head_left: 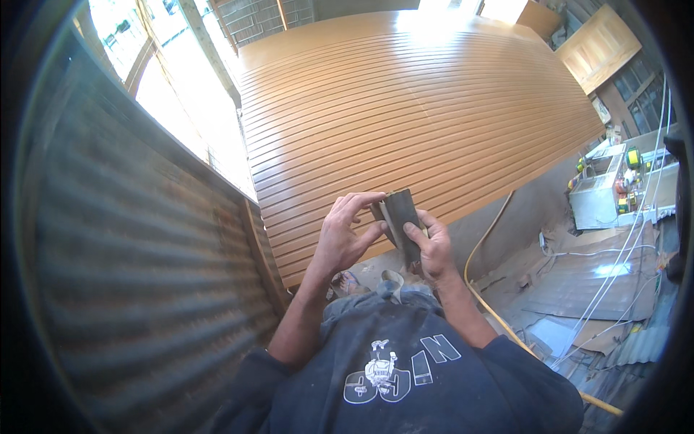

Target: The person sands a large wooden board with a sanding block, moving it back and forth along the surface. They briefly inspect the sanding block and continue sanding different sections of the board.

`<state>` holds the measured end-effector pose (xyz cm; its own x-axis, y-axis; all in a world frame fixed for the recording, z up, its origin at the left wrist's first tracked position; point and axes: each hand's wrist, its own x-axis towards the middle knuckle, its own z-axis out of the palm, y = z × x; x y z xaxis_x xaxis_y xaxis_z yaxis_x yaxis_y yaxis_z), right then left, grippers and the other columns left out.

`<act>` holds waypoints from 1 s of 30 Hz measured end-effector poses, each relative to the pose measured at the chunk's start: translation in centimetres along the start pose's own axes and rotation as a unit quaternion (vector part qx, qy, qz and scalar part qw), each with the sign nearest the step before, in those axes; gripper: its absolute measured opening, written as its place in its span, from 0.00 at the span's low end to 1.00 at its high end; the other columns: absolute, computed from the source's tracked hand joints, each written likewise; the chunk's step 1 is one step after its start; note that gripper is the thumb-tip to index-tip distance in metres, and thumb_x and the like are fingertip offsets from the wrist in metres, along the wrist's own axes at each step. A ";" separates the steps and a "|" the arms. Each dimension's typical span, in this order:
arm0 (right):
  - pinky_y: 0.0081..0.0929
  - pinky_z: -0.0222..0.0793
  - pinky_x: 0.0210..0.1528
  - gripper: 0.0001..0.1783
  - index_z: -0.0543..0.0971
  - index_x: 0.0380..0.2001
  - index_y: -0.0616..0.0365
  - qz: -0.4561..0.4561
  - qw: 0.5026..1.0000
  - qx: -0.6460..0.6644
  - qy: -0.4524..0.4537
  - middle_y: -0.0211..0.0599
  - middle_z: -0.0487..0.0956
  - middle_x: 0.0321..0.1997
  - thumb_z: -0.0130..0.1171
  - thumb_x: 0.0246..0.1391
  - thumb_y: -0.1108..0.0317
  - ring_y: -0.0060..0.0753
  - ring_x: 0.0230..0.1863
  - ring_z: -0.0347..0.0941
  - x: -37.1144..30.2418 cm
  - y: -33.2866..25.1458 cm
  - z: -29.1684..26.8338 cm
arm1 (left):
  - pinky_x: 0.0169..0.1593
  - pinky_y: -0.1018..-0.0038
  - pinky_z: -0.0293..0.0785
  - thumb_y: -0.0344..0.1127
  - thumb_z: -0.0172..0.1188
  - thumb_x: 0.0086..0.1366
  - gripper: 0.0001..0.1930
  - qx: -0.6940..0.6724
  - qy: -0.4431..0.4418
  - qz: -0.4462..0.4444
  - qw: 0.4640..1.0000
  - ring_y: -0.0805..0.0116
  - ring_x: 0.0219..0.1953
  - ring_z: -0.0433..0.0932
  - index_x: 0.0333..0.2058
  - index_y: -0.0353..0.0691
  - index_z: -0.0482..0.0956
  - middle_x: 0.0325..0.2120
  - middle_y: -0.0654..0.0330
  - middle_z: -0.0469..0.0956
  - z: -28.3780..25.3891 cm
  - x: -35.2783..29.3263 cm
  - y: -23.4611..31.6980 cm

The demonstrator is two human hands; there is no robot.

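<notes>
A folded piece of dark grey sandpaper (403, 217) is held up in front of my body, with a thin yellowish edge showing at its top. My right hand (436, 252) grips it from the right, thumb pressed on its flat face and fingers behind. From the left, my left hand (343, 235) has its fingertips at the upper edge and its thumb on the side flap. What lies inside the fold is mostly hidden. Just beyond both hands lies a large orange-brown grooved panel (426, 130), its slats running across.
A corrugated metal wall (144, 260) rises close on my left. A yellow hose (473, 271) runs along the floor at my right. Further right stand a white bin (594, 192) with tools, hanging white cords, and brown sheets (585, 278). A wooden panel (600, 49) leans at the far right.
</notes>
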<state>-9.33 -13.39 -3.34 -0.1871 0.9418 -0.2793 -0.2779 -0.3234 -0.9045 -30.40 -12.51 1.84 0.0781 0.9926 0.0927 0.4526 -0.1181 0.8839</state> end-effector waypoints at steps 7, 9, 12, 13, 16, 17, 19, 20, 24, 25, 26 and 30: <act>0.23 0.82 0.46 0.17 0.79 0.55 0.68 0.030 0.993 0.111 -0.015 0.41 0.87 0.45 0.65 0.65 0.76 0.25 0.42 0.84 0.2 -0.5 -2.3 | 0.47 0.70 0.77 0.34 0.73 0.64 0.11 -0.018 -0.084 0.007 0.996 0.70 0.44 0.80 0.44 0.43 0.85 0.46 0.62 0.86 -2.3 1.7 -1.1; 0.23 0.83 0.46 0.17 0.78 0.55 0.68 0.048 0.989 0.136 -0.025 0.43 0.87 0.45 0.66 0.65 0.76 0.26 0.42 0.85 0.5 -0.4 -2.9 | 0.48 0.70 0.75 0.34 0.72 0.65 0.09 -0.096 -0.180 0.029 0.978 0.71 0.43 0.79 0.40 0.41 0.82 0.42 0.62 0.84 -2.9 1.8 -1.7; 0.24 0.84 0.46 0.18 0.77 0.55 0.68 0.089 0.989 0.100 -0.055 0.44 0.87 0.46 0.67 0.64 0.76 0.27 0.42 0.86 1.2 -0.3 -3.1 | 0.48 0.71 0.73 0.38 0.70 0.68 0.11 -0.183 -0.288 -0.034 0.939 0.72 0.40 0.75 0.37 0.40 0.77 0.34 0.64 0.78 -3.9 1.6 -2.7; 0.24 0.84 0.46 0.19 0.77 0.56 0.68 0.089 0.989 0.093 -0.069 0.44 0.87 0.46 0.67 0.64 0.75 0.27 0.42 0.86 1.4 -0.2 -3.1 | 0.45 0.72 0.73 0.39 0.70 0.68 0.12 -0.232 -0.281 -0.074 0.928 0.73 0.38 0.75 0.38 0.39 0.77 0.33 0.64 0.76 -4.1 1.5 -2.9; 0.25 0.85 0.45 0.20 0.77 0.56 0.68 0.099 0.988 0.103 -0.055 0.44 0.86 0.48 0.68 0.63 0.74 0.28 0.43 0.86 1.8 -0.4 -2.8 | 0.52 0.69 0.75 0.41 0.72 0.69 0.18 -0.184 -0.261 -0.127 0.939 0.72 0.44 0.78 0.48 0.36 0.77 0.39 0.60 0.81 -4.0 1.0 -2.9; 0.26 0.85 0.45 0.20 0.77 0.56 0.68 0.101 0.986 0.121 -0.045 0.44 0.86 0.48 0.69 0.63 0.74 0.28 0.43 0.86 1.8 -0.6 -2.7 | 0.55 0.68 0.75 0.41 0.72 0.69 0.20 -0.194 -0.260 -0.124 0.938 0.71 0.47 0.78 0.51 0.36 0.77 0.42 0.59 0.83 -3.7 0.8 -2.7; 0.27 0.86 0.44 0.22 0.78 0.57 0.67 0.101 0.982 0.150 -0.057 0.45 0.87 0.46 0.70 0.62 0.74 0.28 0.43 0.86 1.8 -0.9 -2.7 | 0.64 0.66 0.72 0.40 0.72 0.69 0.25 -0.220 -0.244 -0.111 0.938 0.68 0.57 0.78 0.59 0.35 0.79 0.52 0.54 0.85 -2.8 0.3 -2.3; 0.27 0.86 0.44 0.22 0.78 0.57 0.67 0.111 0.986 0.114 -0.057 0.45 0.87 0.46 0.70 0.61 0.74 0.28 0.42 0.86 1.7 -1.1 -2.8 | 0.64 0.66 0.72 0.40 0.73 0.69 0.24 -0.230 -0.293 -0.139 0.918 0.68 0.57 0.78 0.59 0.36 0.80 0.52 0.55 0.86 -2.5 0.0 -2.2; 0.24 0.84 0.44 0.23 0.78 0.57 0.65 0.143 0.983 0.038 -0.107 0.43 0.88 0.44 0.72 0.59 0.77 0.26 0.40 0.86 1.6 -1.1 -3.2 | 0.65 0.66 0.71 0.38 0.74 0.67 0.21 -0.222 -0.386 -0.178 0.878 0.68 0.57 0.79 0.56 0.37 0.85 0.51 0.59 0.87 -2.7 -0.7 -2.6; 0.24 0.84 0.45 0.23 0.78 0.57 0.65 0.155 0.981 0.032 -0.111 0.43 0.88 0.44 0.72 0.59 0.77 0.26 0.40 0.86 1.7 -1.0 -3.3 | 0.65 0.66 0.71 0.37 0.75 0.66 0.20 -0.196 -0.391 -0.184 0.880 0.67 0.58 0.79 0.55 0.37 0.86 0.52 0.59 0.85 -3.2 -0.8 -3.0; 0.23 0.84 0.45 0.24 0.78 0.57 0.65 0.177 0.978 0.025 -0.110 0.43 0.88 0.44 0.71 0.59 0.78 0.26 0.40 0.86 1.6 -0.8 -3.3 | 0.64 0.65 0.71 0.36 0.75 0.65 0.20 -0.154 -0.382 -0.199 0.889 0.66 0.58 0.78 0.53 0.37 0.86 0.54 0.59 0.84 -3.5 -0.8 -3.4; 0.24 0.83 0.48 0.26 0.75 0.61 0.67 0.164 0.980 0.053 -0.103 0.43 0.88 0.48 0.70 0.60 0.79 0.26 0.45 0.85 1.9 0.3 -3.2 | 0.64 0.61 0.72 0.36 0.77 0.63 0.17 -0.124 -0.257 -0.067 0.956 0.63 0.62 0.76 0.49 0.38 0.87 0.61 0.56 0.78 -3.1 -1.1 -4.8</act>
<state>-6.74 -11.44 -5.17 -0.4661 0.7504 -0.4687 -0.2653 -0.6239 -0.7351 -35.43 -13.00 -1.04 0.4894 0.8463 -0.2104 0.2699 0.0824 0.9594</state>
